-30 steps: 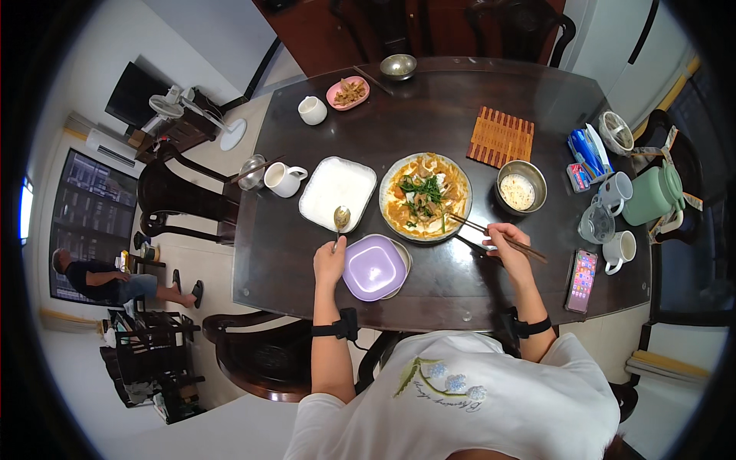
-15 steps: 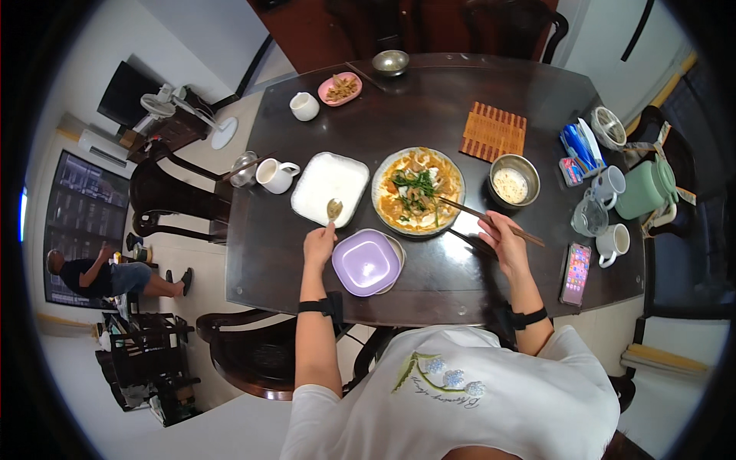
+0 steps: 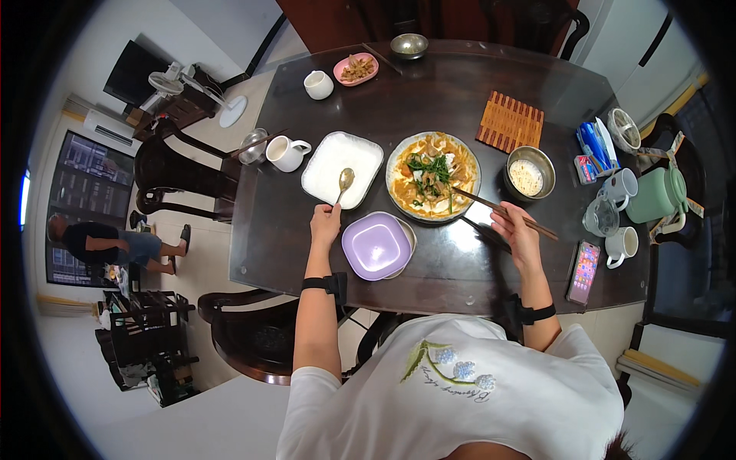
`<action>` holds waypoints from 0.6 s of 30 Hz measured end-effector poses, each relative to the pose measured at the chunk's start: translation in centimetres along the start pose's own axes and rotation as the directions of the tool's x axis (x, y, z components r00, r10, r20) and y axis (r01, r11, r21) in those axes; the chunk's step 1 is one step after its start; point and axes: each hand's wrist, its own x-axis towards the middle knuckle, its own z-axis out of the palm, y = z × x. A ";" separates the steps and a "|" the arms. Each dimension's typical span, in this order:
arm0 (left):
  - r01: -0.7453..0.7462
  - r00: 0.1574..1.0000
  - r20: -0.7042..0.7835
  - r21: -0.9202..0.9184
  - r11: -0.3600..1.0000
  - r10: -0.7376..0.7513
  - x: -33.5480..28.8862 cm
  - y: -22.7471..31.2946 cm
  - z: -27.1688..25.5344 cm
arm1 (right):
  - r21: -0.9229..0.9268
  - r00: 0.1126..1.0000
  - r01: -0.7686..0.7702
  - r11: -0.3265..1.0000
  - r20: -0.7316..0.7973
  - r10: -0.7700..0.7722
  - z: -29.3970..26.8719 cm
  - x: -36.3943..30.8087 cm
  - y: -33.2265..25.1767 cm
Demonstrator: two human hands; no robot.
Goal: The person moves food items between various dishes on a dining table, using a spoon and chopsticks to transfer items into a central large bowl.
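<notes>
From where I stand, the person in the white shirt (image 3: 452,383) is at a dark, glossy table (image 3: 437,280) with both hands busy. The left hand (image 3: 326,222) is closed around the handle of a metal spoon (image 3: 346,182), whose bowl is over the near part of a square white dish (image 3: 379,158); whether the spoon touches the dish or anything in it, I cannot tell. The right hand (image 3: 517,230) grasps a pair of dark chopsticks (image 3: 483,202) in its fingers, their tips at the right part of the food (image 3: 425,188) in a large round dish (image 3: 390,188), a saucy orange mix with greens heaped in the middle. That round dish sits to the right of the white one, between the two hands and a little beyond them. Just right of the left hand is a purple plate (image 3: 376,245), overlapping a pale plate (image 3: 412,239) beneath it. Past the right hand stands a steel bowl (image 3: 547,175) holding pale, grainy food, with a slatted wooden mat (image 3: 510,123) just behind it. A phone (image 3: 584,272) with a lit screen lies farther right, near a white mug (image 3: 622,244) and a green pitcher (image 3: 655,195). Beyond the white dish, to its left, is another handled mug (image 3: 285,155).
</notes>
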 end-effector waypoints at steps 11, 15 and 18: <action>-0.256 0.958 0.026 0.521 0.814 0.284 -6.3 3.6 -1.8 | 0.010 1.000 0.007 1.000 0.014 -0.007 0.4 0.3 0.2; -0.256 0.962 0.040 0.487 0.835 0.271 -5.5 1.4 -1.5 | -0.002 1.000 -0.012 1.000 0.021 0.012 0.9 0.3 0.4; -0.270 0.958 0.033 0.424 0.864 0.283 -5.8 1.8 -2.0 | -0.004 0.999 -0.015 1.000 0.036 0.015 0.4 0.5 0.7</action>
